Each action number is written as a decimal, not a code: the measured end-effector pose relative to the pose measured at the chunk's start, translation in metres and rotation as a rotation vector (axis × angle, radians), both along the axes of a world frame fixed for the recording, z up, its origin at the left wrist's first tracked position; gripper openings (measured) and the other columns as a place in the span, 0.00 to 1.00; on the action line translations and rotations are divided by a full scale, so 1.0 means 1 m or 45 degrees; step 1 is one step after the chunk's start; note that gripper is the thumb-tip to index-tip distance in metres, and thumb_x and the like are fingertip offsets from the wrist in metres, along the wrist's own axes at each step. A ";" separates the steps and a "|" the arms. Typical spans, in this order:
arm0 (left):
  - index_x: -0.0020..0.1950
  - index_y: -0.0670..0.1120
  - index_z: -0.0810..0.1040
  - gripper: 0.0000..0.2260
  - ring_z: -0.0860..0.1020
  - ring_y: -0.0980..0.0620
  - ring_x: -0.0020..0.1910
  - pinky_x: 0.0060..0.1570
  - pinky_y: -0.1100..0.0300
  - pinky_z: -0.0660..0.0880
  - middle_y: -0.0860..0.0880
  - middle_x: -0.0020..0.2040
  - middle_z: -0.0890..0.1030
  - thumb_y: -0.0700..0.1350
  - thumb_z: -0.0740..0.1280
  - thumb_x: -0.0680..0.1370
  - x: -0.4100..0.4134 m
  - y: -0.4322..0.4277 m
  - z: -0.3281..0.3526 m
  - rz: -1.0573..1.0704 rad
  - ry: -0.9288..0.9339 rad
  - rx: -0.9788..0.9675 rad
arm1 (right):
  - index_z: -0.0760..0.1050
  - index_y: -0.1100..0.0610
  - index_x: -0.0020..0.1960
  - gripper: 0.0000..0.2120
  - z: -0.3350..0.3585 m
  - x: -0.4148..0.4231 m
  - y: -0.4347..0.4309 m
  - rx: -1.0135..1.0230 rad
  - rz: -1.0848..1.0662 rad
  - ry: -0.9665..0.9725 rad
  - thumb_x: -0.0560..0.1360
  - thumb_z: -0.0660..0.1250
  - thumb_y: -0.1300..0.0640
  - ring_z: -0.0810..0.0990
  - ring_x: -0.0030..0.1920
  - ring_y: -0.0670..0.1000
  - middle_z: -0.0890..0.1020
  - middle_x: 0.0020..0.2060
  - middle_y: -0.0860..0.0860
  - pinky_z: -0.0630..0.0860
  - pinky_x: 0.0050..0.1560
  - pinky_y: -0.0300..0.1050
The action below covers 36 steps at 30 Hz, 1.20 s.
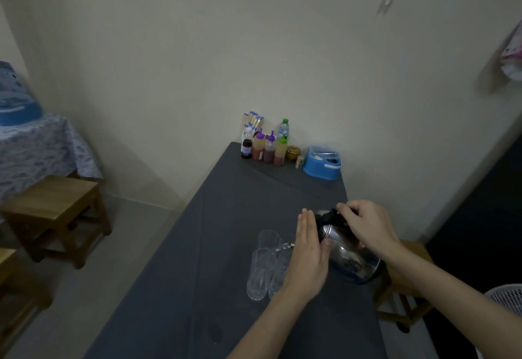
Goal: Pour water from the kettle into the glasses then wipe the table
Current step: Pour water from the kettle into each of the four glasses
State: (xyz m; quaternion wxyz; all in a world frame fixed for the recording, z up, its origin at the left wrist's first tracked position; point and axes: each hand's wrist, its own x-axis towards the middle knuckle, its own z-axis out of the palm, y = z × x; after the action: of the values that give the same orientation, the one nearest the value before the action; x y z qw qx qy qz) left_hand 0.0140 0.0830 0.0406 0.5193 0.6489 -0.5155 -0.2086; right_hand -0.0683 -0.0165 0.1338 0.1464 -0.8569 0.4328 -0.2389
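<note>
A shiny steel kettle (347, 254) with a black lid is tilted to the left over the dark grey table (169, 288). My right hand (367, 226) grips its black handle at the top. My left hand (309, 257) lies flat, fingers together, against the kettle's left side. A thin stream of water leaves the spout toward three clear glasses (261, 272) standing close together just left of the kettle. My left hand partly hides the nearest glass.
At the table's far end stand sauce bottles (267, 148), a water bottle (283, 128), a cup of chopsticks (252, 123) and a blue box (322, 165). Wooden stools (56, 211) stand on the left, another (406, 288) on the right beside a white fan (505, 299).
</note>
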 end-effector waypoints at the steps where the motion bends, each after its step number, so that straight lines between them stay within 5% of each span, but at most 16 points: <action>1: 0.78 0.47 0.38 0.28 0.37 0.60 0.76 0.72 0.67 0.40 0.55 0.78 0.37 0.49 0.51 0.84 0.000 0.000 0.000 0.001 0.000 -0.002 | 0.81 0.57 0.33 0.18 0.001 0.000 0.000 0.002 0.003 0.003 0.79 0.63 0.51 0.77 0.29 0.47 0.80 0.26 0.52 0.66 0.30 0.40; 20: 0.78 0.48 0.39 0.28 0.37 0.61 0.75 0.73 0.66 0.40 0.56 0.78 0.37 0.46 0.52 0.84 0.003 -0.001 0.000 0.018 0.031 0.005 | 0.81 0.56 0.34 0.17 0.001 0.003 0.000 0.000 0.034 0.008 0.79 0.63 0.51 0.79 0.31 0.48 0.81 0.28 0.51 0.77 0.37 0.49; 36: 0.78 0.49 0.38 0.28 0.37 0.61 0.76 0.73 0.65 0.41 0.57 0.77 0.37 0.48 0.52 0.84 0.004 -0.005 -0.003 0.001 0.044 -0.005 | 0.76 0.52 0.30 0.19 -0.001 0.003 -0.003 0.022 0.046 0.005 0.79 0.63 0.52 0.76 0.29 0.44 0.76 0.24 0.46 0.66 0.30 0.39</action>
State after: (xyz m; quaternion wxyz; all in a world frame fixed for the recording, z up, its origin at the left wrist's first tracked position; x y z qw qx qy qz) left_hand 0.0183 0.0780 0.0375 0.5293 0.6446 -0.5065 -0.2185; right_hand -0.0653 -0.0193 0.1331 0.1571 -0.8637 0.4196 -0.2309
